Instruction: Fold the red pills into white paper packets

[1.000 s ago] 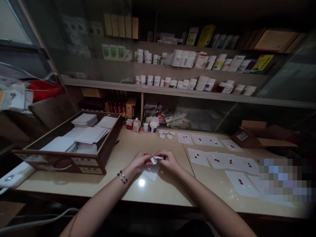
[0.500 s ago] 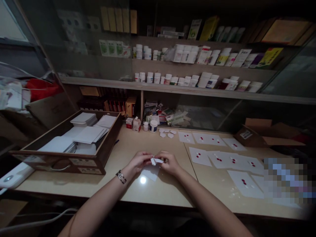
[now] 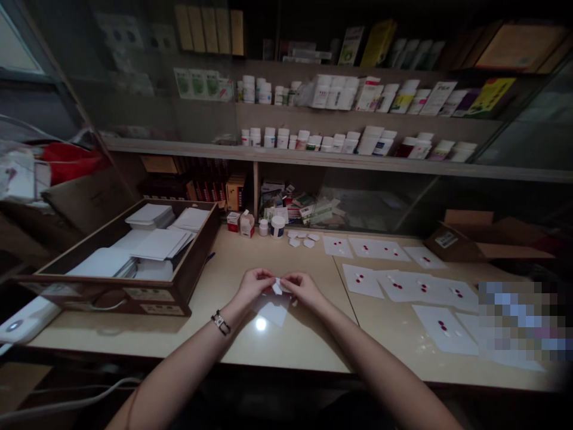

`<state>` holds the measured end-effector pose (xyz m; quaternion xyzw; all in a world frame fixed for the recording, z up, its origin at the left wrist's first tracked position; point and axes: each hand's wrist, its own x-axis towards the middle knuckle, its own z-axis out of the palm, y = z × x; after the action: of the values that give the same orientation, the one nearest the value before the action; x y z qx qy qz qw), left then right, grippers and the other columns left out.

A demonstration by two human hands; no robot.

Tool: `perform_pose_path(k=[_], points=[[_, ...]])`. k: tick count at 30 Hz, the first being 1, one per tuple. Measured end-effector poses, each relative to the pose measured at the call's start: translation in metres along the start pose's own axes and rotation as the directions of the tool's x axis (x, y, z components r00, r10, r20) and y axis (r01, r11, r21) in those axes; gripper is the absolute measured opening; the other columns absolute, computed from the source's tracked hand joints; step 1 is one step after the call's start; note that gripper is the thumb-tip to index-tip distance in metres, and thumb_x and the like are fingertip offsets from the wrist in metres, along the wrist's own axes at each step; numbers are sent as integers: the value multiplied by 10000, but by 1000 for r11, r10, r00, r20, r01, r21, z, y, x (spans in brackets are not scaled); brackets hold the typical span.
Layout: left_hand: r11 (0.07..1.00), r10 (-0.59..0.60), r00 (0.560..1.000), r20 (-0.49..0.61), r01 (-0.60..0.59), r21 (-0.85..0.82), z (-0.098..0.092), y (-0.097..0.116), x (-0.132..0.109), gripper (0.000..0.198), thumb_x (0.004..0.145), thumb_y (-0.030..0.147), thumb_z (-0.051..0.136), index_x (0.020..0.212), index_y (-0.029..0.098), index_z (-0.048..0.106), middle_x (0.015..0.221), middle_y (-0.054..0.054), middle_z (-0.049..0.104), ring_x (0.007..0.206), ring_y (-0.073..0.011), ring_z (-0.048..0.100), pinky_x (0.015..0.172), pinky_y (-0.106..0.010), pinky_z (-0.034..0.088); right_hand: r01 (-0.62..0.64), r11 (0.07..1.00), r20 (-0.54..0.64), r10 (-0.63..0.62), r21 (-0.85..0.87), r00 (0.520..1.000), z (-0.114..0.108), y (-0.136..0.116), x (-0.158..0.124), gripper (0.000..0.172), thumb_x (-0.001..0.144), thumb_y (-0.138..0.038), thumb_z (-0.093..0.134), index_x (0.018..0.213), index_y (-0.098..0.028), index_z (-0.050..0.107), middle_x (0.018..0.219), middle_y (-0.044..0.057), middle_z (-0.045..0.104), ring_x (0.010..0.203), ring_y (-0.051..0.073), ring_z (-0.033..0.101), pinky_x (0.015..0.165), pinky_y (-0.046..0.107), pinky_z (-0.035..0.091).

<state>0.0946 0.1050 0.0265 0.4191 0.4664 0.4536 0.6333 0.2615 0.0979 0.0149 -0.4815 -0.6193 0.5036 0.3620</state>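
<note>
A small folded paper packet (image 3: 277, 288) is pinched between my two hands above the counter. My left hand (image 3: 253, 286) grips its left side, thumb and fingers together; my right hand (image 3: 304, 288) closes on its right side. Under them lies a white paper sheet (image 3: 273, 312), partly hidden by the hands. To the right, several white sheets (image 3: 362, 280) are spread flat, with dark red and white pills (image 3: 442, 326) on them. Beyond my hands sit several small folded packets (image 3: 308, 243), beside a white tub with a blue label (image 3: 277, 228).
On the left stands a wooden drawer (image 3: 179, 292) holding stacks of white paper (image 3: 154, 243). An open cardboard box (image 3: 461, 248) is at the back right. Shelves of medicine bottles (image 3: 335, 91) rise behind the counter (image 3: 308, 343). A white power strip (image 3: 33, 319) lies at far left.
The paper flap that stuck out toward my right hand is now folded in, and the packet is more compact. My right fingers have moved in closer to my left ones.
</note>
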Motion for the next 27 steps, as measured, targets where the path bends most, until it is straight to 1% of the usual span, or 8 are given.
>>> perform_pose_path(k=[2, 6, 11, 15, 18, 21, 24, 27], points=[[999, 20, 1000, -2, -20, 28, 1, 0, 0, 239, 494, 234, 766, 625, 120, 602, 531, -1, 591, 470, -94, 523, 472, -197, 377, -38, 999, 10, 39, -15, 999, 0, 2, 1, 355, 722, -475, 631, 710, -120, 651, 581, 20, 576, 495, 111, 479, 459, 213, 341], [996, 49, 999, 13, -50, 69, 1, -2, 0, 240, 505, 241, 772, 619, 121, 599, 536, -7, 594, 467, -91, 518, 474, -196, 380, -36, 997, -27, 35, -64, 999, -5, 3, 1, 343, 679, -458, 676, 614, -126, 618, 529, 4, 537, 481, 93, 433, 453, 206, 292], [993, 0, 997, 73, -8, 120, 0, -4, 2, 290, 529, 300, 783, 660, 113, 604, 510, -8, 579, 426, -92, 509, 450, -202, 372, -70, 997, 37, 71, -36, 997, -7, 3, -1, 392, 695, -495, 660, 580, -124, 604, 504, 9, 537, 452, 87, 424, 452, 211, 294], [986, -39, 989, 140, 16, 167, -1, -4, 1, 310, 560, 335, 778, 692, 99, 627, 503, -18, 585, 427, -100, 517, 453, -207, 372, -34, 998, 56, 37, -46, 998, -6, 2, -2, 404, 740, -498, 627, 586, -125, 607, 503, 11, 542, 451, 89, 435, 454, 208, 306], [990, -31, 993, 110, 15, 142, -1, -2, -1, 288, 558, 314, 782, 659, 104, 613, 483, -5, 566, 410, -88, 495, 445, -199, 356, -11, 999, 35, 13, -40, 999, -5, 0, -3, 324, 740, -441, 635, 647, -131, 618, 534, 3, 551, 465, 94, 456, 447, 200, 312], [993, -27, 995, 92, 15, 120, -1, 0, -2, 257, 568, 292, 767, 634, 112, 594, 472, 7, 548, 396, -77, 478, 431, -189, 345, -9, 1000, -4, 9, -17, 1000, -5, -3, -3, 240, 667, -343, 699, 756, -130, 634, 610, 3, 585, 505, 101, 487, 461, 197, 338], [993, -42, 996, 84, 32, 113, 0, 2, -2, 244, 571, 272, 761, 643, 116, 588, 486, 9, 547, 390, -74, 474, 417, -182, 335, -21, 999, -38, 20, -38, 999, -5, -5, -4, 194, 669, -302, 679, 723, -120, 636, 590, 4, 575, 512, 104, 488, 468, 202, 338], [993, -53, 994, 96, 42, 113, 0, 2, -3, 247, 568, 264, 766, 640, 114, 584, 492, 3, 553, 395, -76, 482, 420, -184, 339, -17, 999, -7, 17, -35, 1000, -6, -5, -3, 178, 681, -294, 661, 693, -118, 635, 577, 7, 570, 508, 105, 494, 465, 203, 335]])
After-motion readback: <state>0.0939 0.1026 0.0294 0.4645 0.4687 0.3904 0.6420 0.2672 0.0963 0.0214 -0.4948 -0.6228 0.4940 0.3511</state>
